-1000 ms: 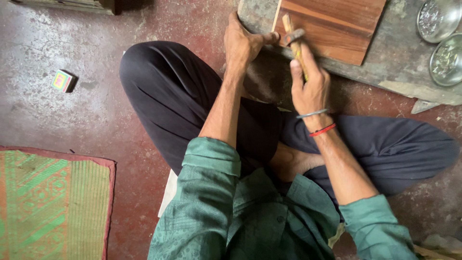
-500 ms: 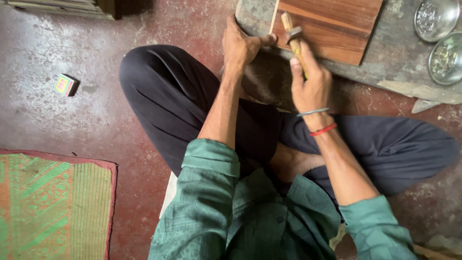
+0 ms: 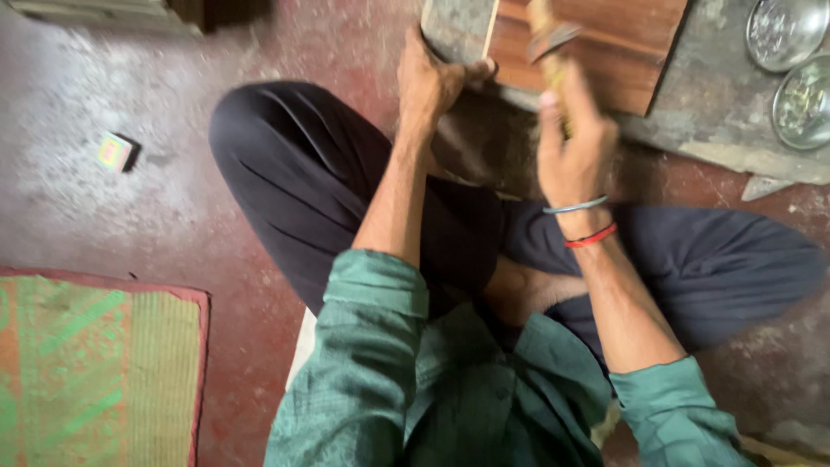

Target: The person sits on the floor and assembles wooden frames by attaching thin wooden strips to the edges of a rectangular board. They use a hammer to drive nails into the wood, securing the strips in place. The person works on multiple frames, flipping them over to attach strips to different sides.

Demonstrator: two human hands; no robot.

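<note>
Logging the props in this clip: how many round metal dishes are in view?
2: one metal dish at the top right corner, a second dish just below it by the right edge. Both are cropped; more may lie out of frame.
</note>
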